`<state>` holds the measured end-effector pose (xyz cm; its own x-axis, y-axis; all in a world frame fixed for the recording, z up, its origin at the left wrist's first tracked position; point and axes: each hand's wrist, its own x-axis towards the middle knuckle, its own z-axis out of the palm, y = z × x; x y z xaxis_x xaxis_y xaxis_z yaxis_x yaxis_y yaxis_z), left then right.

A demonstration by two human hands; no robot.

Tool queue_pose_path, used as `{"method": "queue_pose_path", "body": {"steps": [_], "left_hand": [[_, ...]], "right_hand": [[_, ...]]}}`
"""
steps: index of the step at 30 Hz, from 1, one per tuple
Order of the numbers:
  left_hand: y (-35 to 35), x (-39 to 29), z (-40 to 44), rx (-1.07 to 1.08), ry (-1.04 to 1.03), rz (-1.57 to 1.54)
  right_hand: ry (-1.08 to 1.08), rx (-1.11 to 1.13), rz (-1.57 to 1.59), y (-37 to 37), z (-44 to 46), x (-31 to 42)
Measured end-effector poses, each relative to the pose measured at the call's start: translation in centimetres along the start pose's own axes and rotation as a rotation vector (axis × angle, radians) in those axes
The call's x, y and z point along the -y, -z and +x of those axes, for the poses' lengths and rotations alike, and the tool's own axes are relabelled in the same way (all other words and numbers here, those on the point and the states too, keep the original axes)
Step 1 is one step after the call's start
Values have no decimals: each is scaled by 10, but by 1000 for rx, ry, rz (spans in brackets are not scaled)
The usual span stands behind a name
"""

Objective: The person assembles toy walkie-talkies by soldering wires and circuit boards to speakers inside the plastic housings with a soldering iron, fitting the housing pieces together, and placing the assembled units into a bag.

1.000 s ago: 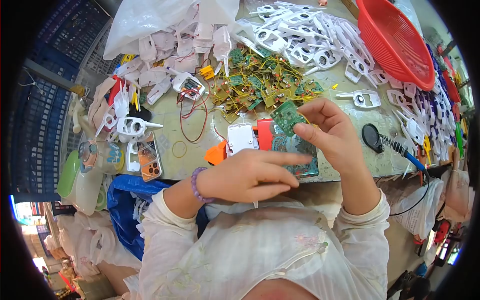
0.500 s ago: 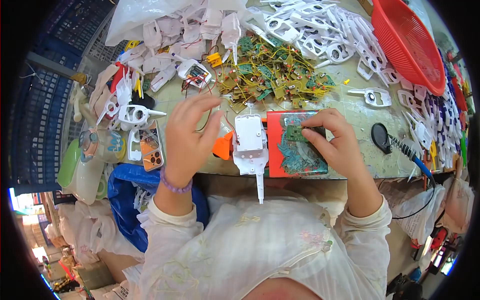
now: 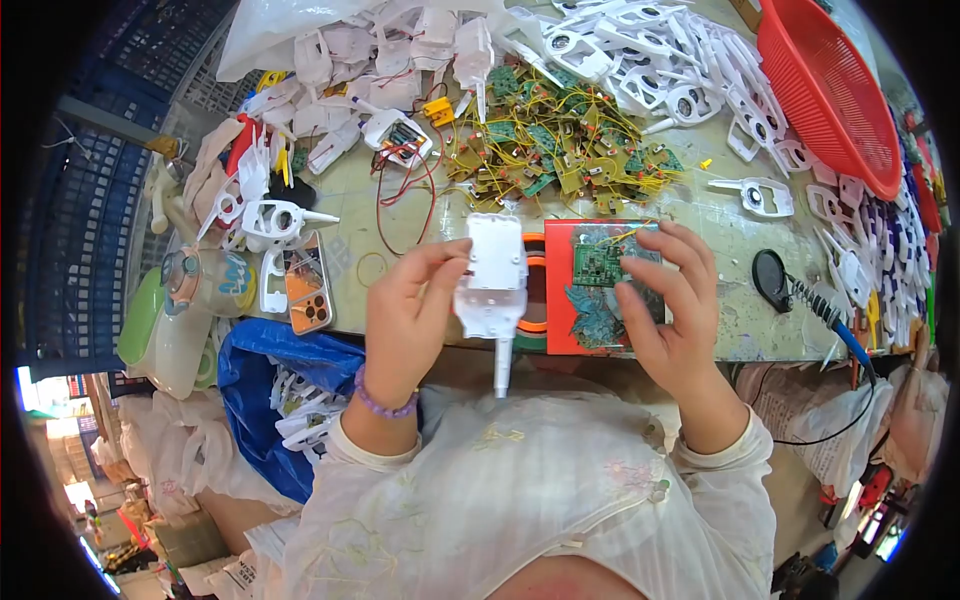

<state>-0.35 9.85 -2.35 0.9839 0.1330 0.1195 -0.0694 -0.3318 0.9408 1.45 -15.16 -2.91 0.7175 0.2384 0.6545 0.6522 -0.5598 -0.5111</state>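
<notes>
My left hand (image 3: 412, 310), a beaded bracelet at its wrist, pinches the left edge of a white plastic housing half (image 3: 495, 255) with a narrow stem pointing down toward me. A green circuit board (image 3: 597, 262) lies on a red box with a blue-green patterned panel (image 3: 560, 325). Close to the board's right edge is my right hand (image 3: 675, 300), its thumb and fingers apart and curved. Whether a fingertip touches the board is hard to tell. Orange ring-shaped edges (image 3: 535, 325) show between the housing and the box.
A heap of circuit boards with yellow wires (image 3: 560, 150) lies at the back centre. White casings (image 3: 650, 70) pile behind it, near a red basket (image 3: 830, 90). A soldering iron (image 3: 835, 318) rests at the right. A phone (image 3: 308, 285) and a blue bag (image 3: 255, 400) are at the left.
My left hand has come down and taken hold of the housing, which is raised and shifted slightly left. My right hand has let go of the circuit board onto the red box and opened.
</notes>
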Motion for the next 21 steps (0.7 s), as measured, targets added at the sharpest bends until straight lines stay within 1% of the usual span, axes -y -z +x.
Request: {"method": "queue_pose_path", "body": {"steps": [1,2,4,5,7,8,9,10,11,12,13,15,17,19,20,21], "left_hand": [[3,0,-4,-41,-26,-130],[9,-5,-7,-38,-27,-158],[19,-14,-12,-4,-46,-375],[33,-16,-9,154,-64,-328],[52,-22,9,600,-147,-205],[58,-32,22,819,-194,-67],[57,-39,31,820,-198,-64],[55,-44,37,932,-239,-18],[53,-47,43,1044,-280,27],[49,-48,47,1015,-344,49],[46,-53,51,1016,-346,50],[40,-65,61,1051,-437,197],[34,-64,67,1057,-446,197],[31,-54,70,955,-491,299],[24,-50,66,900,-437,278],[18,-42,64,902,-439,279]], "right_hand": [[24,3,16,0,-1,1],[85,3,10,-1,-2,-1],[179,88,91,-1,-4,4],[263,147,125,-3,-3,9],[381,254,240,-3,6,27],[436,280,263,-7,6,33],[491,290,283,-11,4,36],[546,300,303,-16,1,38],[580,263,345,-21,-2,40],[580,260,343,-23,-4,41],[614,232,337,-24,-6,42],[646,165,297,-26,-11,46],[622,182,248,-30,-11,49],[551,206,161,-36,-13,47],[550,205,158,-37,-14,44],[523,252,98,-38,-15,41]]}}
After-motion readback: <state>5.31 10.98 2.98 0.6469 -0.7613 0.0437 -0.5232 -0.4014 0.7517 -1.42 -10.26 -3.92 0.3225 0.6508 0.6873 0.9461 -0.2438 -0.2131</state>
